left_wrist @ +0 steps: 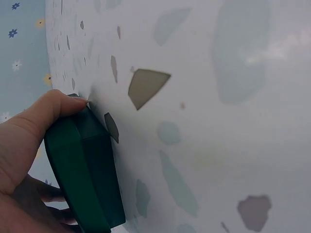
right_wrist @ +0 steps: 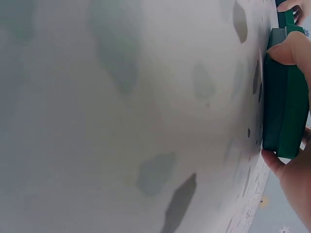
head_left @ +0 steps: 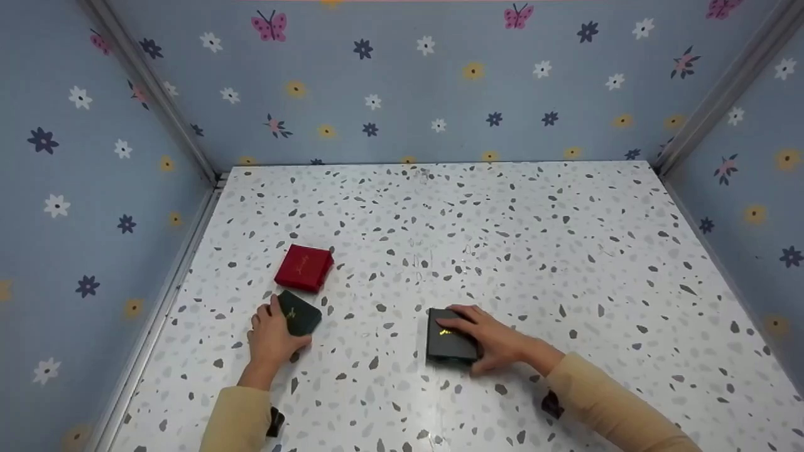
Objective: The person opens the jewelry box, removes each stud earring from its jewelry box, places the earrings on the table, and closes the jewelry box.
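Observation:
On the left of the head view my left hand [head_left: 269, 336] grips a small dark green box [head_left: 303, 316] with gold marking on its lid. In the left wrist view the thumb bends over one end of this green box [left_wrist: 73, 160], and the other fingers lie partly hidden behind it. My right hand [head_left: 493, 342] holds a larger dark green box [head_left: 447, 346] near the middle, its fingers over the gold-marked top. The right wrist view has the thumb at one end of that box [right_wrist: 286, 107] and a finger at the other. Both boxes are right at the tabletop.
A red box [head_left: 303, 269] with gold lettering lies just beyond the left hand's green box. The speckled white tabletop [head_left: 402, 220] is bounded by blue flowered panels [head_left: 402, 81] at the back and both sides. Dark wrist devices [head_left: 275, 422] show beside the sleeves.

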The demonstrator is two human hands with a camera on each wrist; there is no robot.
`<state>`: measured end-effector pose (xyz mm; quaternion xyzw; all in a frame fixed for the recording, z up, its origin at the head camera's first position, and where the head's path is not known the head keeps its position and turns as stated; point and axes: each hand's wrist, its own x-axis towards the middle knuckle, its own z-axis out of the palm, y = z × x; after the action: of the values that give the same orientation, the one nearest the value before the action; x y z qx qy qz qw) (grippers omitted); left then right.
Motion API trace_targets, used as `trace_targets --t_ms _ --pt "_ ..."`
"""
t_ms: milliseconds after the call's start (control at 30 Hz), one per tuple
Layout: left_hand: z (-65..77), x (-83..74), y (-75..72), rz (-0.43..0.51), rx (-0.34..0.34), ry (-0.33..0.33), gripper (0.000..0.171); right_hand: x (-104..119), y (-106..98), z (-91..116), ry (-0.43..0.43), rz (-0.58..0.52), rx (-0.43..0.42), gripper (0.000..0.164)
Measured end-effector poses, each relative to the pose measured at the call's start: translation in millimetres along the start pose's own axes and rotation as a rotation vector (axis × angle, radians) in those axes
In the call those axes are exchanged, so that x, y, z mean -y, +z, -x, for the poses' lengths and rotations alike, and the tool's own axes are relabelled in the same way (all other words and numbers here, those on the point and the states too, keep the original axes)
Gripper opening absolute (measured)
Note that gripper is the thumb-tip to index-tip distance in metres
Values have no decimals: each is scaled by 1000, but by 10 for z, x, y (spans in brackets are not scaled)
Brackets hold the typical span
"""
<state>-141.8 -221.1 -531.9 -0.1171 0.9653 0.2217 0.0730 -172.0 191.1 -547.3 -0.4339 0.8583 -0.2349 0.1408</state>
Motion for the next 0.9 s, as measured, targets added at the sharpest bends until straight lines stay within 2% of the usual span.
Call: trace_targets --t_ms 233,467,733,900 --pt "25 -36 -25 7 -40 15 109 -11 13 -13 -4 12 -3 104" --pt "86 -174 -66 -1 -96 68 100 -31 0 -9 -20 -5 -4 104" --pt "154 -338 -92 21 -148 163 90 -41 -3 -20 -35 -4 0 104" --pt "192 -486 -88 41 -156 219 86 -49 -12 -19 -34 -7 -1 105"
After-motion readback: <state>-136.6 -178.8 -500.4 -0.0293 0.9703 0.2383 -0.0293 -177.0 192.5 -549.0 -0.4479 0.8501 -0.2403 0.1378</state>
